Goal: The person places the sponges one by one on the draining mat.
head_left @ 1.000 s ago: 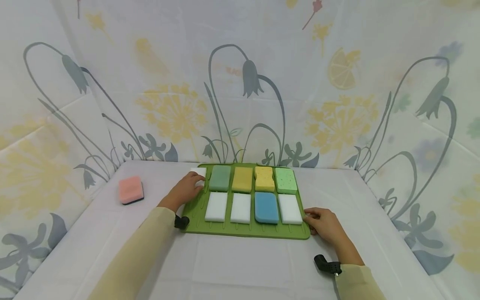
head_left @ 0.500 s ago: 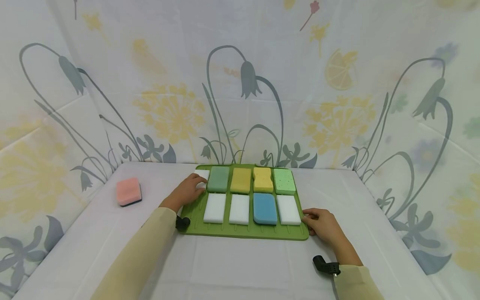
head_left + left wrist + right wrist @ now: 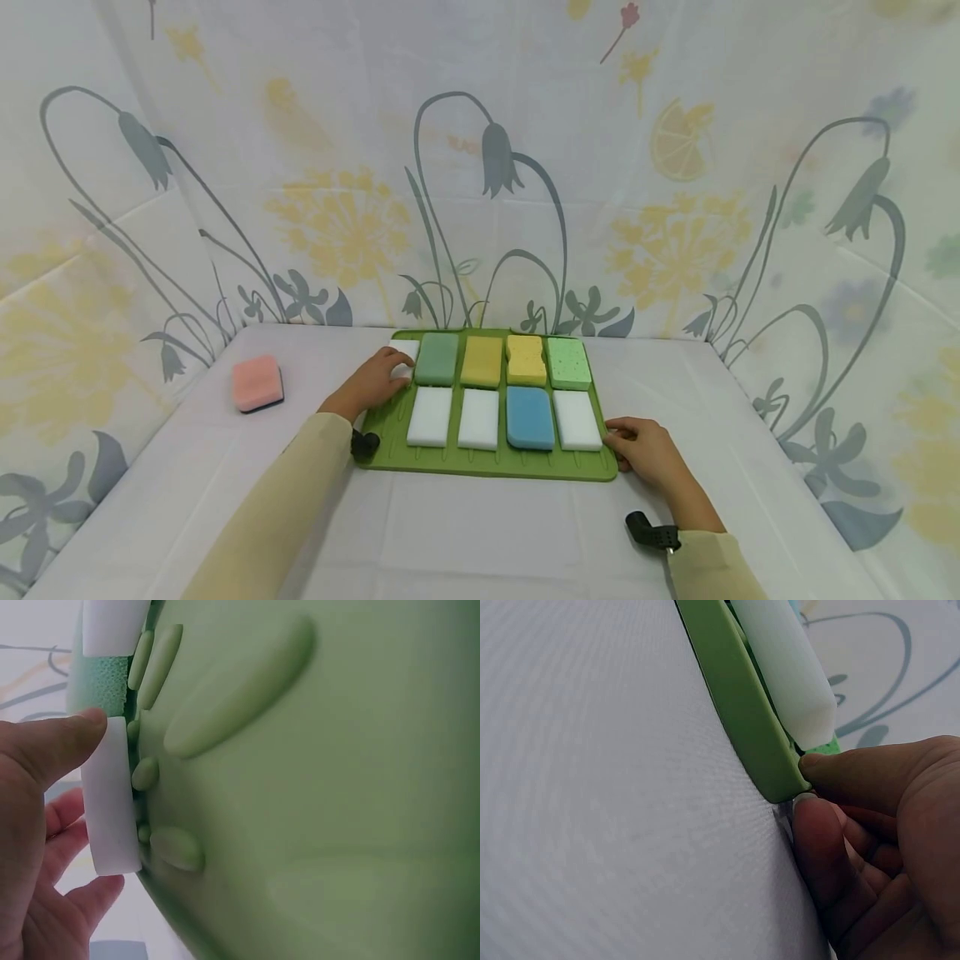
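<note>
A ridged green mat (image 3: pixel 388 435) lies on the table with two rows of sponges on it. At the back left of the mat, my left hand (image 3: pixel 372 382) grips a white sponge (image 3: pixel 111 802), thumb on one side and fingers on the other. That sponge sits close beside a grey-green sponge (image 3: pixel 437 358). Along the back row follow an ochre sponge (image 3: pixel 482 362), a yellow sponge (image 3: pixel 527 360) and a light green sponge (image 3: pixel 568 363). In front are a blue sponge (image 3: pixel 530 417) and several white ones. My right hand (image 3: pixel 649 450) pinches the mat's right edge between thumb and finger.
A pink sponge (image 3: pixel 257 382) with a dark underside lies apart on the left of the white-covered table (image 3: pixel 487 537). A flower-patterned cloth (image 3: pixel 480 208) hangs behind and along both sides.
Over the last second my left hand has slid the white sponge slightly right, closing the gap to the grey-green sponge. My right hand has kept its hold. The head view has shifted slightly.
</note>
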Motion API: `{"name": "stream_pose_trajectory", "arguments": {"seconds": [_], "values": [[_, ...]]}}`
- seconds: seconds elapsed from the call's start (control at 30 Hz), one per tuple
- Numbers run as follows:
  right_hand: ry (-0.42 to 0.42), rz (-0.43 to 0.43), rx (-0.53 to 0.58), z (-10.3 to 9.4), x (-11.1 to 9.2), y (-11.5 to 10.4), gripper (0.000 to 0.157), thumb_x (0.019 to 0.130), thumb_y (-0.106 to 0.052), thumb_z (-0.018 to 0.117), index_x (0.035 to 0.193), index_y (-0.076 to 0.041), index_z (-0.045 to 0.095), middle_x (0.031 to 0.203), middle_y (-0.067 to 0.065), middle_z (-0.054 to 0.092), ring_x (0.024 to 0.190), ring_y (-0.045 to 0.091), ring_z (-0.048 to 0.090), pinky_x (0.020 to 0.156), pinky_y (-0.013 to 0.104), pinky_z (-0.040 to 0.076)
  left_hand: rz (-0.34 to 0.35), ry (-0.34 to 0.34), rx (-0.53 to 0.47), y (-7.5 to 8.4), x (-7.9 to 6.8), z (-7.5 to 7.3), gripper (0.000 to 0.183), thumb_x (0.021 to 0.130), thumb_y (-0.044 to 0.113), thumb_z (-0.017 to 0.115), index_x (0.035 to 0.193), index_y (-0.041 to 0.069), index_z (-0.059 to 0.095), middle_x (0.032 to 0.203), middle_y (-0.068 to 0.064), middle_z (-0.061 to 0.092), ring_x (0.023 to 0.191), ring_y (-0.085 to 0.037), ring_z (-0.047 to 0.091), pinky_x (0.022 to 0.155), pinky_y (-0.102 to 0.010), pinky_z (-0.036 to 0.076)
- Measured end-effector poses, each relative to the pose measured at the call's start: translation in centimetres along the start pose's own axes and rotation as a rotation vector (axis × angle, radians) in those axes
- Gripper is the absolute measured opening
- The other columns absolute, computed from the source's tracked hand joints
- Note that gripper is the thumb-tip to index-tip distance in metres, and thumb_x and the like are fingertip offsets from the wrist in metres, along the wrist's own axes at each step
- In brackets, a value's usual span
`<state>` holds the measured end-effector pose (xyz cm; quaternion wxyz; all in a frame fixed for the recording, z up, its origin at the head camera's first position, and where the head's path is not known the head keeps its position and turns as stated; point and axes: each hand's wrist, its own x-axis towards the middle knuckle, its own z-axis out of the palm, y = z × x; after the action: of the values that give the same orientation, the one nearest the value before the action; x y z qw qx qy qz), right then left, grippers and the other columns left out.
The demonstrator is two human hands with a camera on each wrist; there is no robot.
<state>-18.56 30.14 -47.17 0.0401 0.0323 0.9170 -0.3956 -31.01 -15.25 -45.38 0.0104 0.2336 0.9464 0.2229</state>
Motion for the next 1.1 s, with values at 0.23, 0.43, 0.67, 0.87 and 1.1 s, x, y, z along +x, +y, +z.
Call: {"name": "stream_pose_trajectory", "arguments": {"seconds": [0.23,0.43,0.67,0.87,1.1], "values": [[-0.007,-0.002,-0.004,0.0,0.1,-0.1,0.040,0.093,-0.019,0.063,0.127,0.001,0.060,0.099,0.011,0.070,0.066,0.013,0.062,0.058,0.028,0.054,0.021,0.022,0.000,-0.4,-0.9,-0.6,0.040,0.094,0.019,0.061,0.131,0.007,0.055,0.139,-0.021,0.045,0.131,-0.041,0.043,0.106,-0.055,0.037],[0.000,-0.013,-0.012,-0.2,0.1,-0.2,0.040,0.092,-0.019,0.063,0.126,0.001,0.061,0.099,0.012,0.070,0.066,0.013,0.063,0.059,0.027,0.054,0.000,0.020,-0.002,-1.0,-2.2,-1.3,0.046,0.093,0.020,0.060,0.136,0.006,0.051,0.140,-0.024,0.043,0.130,-0.042,0.044,0.105,-0.056,0.038],[-0.010,0.003,0.001,-0.1,-0.2,-0.3,0.040,0.093,-0.019,0.063,0.127,0.002,0.060,0.099,0.012,0.069,0.068,0.013,0.062,0.059,0.028,0.055,-0.044,0.041,-0.001,-1.2,-3.9,-2.0,0.050,0.092,0.022,0.061,0.137,0.005,0.049,0.141,-0.026,0.042,0.131,-0.044,0.043,0.105,-0.058,0.037],[-0.017,0.014,-0.009,-0.1,-0.3,-0.4,0.040,0.093,-0.020,0.063,0.127,0.001,0.060,0.099,0.011,0.069,0.068,0.013,0.062,0.059,0.028,0.054,-0.085,0.074,0.053,-1.7,-4.9,-2.4,0.050,0.092,0.021,0.059,0.138,0.005,0.048,0.141,-0.027,0.043,0.130,-0.045,0.043,0.105,-0.058,0.036],[-0.018,0.008,-0.014,-0.2,-0.3,-0.3,0.042,0.093,-0.022,0.063,0.128,0.002,0.059,0.098,0.010,0.069,0.067,0.013,0.062,0.060,0.028,0.053,-0.099,0.116,0.106,-2.9,-5.8,-2.7,0.051,0.092,0.021,0.059,0.138,0.003,0.048,0.139,-0.027,0.046,0.128,-0.046,0.045,0.105,-0.059,0.037]]}}
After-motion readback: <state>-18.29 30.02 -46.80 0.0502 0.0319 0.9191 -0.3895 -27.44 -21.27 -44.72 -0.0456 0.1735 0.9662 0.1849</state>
